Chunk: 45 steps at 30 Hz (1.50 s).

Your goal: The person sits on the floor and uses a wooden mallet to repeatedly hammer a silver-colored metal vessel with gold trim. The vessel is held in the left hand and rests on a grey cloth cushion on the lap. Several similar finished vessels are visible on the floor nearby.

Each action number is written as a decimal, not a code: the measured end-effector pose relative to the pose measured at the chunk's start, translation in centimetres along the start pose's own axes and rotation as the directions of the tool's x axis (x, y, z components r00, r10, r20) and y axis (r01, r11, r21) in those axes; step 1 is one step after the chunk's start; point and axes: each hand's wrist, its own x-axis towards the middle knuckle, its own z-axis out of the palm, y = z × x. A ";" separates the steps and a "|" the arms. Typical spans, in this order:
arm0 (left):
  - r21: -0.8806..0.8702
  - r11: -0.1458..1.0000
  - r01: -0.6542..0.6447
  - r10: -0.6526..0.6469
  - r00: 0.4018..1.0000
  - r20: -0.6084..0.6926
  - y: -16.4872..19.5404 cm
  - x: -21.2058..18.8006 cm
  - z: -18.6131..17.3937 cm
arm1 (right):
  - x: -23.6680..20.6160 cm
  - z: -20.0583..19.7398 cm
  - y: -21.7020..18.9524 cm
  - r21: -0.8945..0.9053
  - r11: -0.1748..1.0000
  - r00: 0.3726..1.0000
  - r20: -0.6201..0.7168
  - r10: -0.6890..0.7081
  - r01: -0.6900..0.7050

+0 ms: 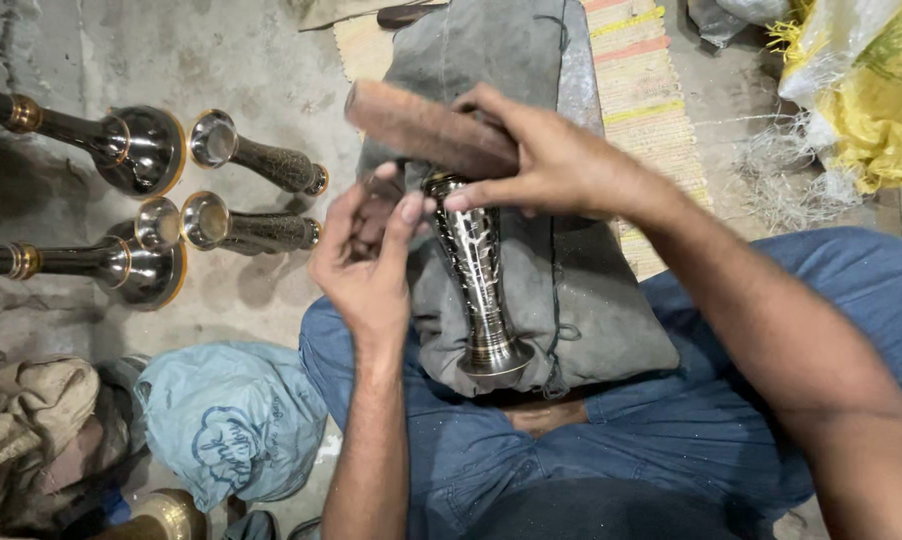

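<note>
Right hand is clamped on a brown cylindrical wooden block, fingertips touching the top of an engraved, dark silver metal vase. Left hand is just beside it, fingers curled and pinched at the vase's top. Vase lies on a grey cloth pad over the person's lap. Similar trumpet-shaped metal vases lie on the concrete floor to the left; a blue plastic bag sits nearby.

The concrete floor carried four metal vases lying near its left edge — a striped woven mat toward the far edge, and a pale blue bag and cloth bundle at the near-left corner.
</note>
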 end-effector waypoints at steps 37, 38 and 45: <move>0.429 0.852 -0.300 0.193 0.942 0.276 2.9 3.0 2.4 | -3.0 -6.4 -4.5 -0.769 0.639 0.948 -0.207 -0.242 -0.005; 0.409 0.855 -0.319 0.211 0.934 0.287 2.9 3.0 2.4 | -3.0 -6.3 -4.4 -0.690 0.723 0.940 -0.261 -0.220 -0.022; 0.379 0.874 -0.305 0.202 0.936 0.289 2.9 3.1 2.4 | -3.0 -5.8 -3.6 -0.651 0.759 0.931 -0.289 -0.222 -0.021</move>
